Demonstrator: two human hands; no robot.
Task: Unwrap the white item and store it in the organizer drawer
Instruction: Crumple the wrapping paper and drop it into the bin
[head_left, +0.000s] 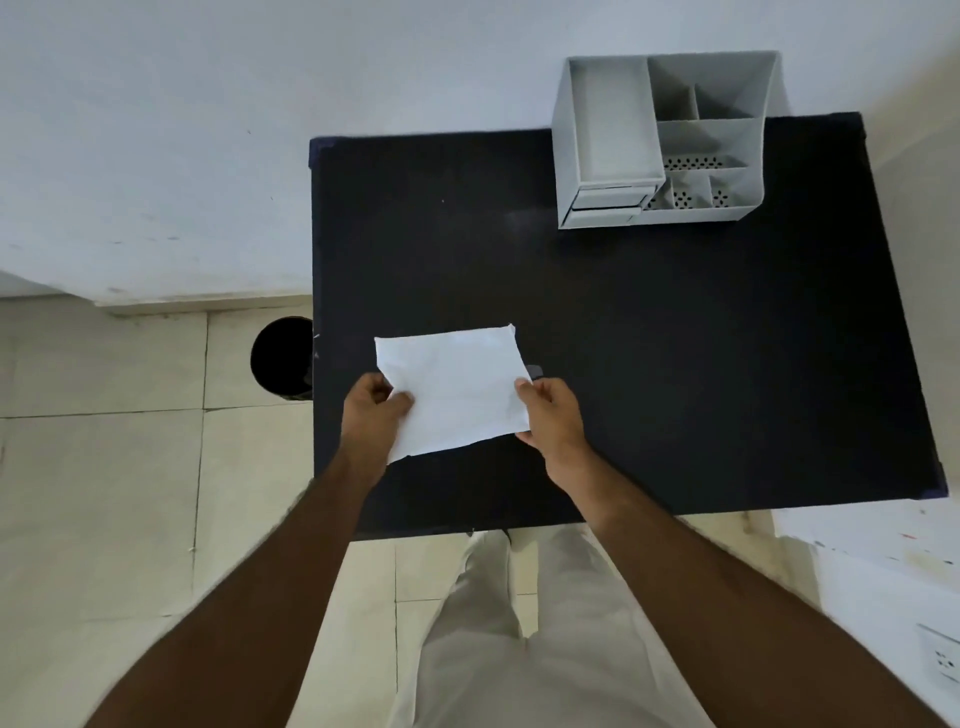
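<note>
Fingers (400, 402) of both hands pinch white paper (452, 389) over black table (675, 338).

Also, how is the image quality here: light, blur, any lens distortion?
Head view: soft, even light with no glare; the white paper is bright, its creases faint. The black table shows little surface detail. Wide-angle lens bends the table edges and stretches the forearms. The grey organizer stays fairly sharp.

Creased white paper (454, 389); matt black tabletop (675, 338); grey plastic organizer (660, 140)
</note>
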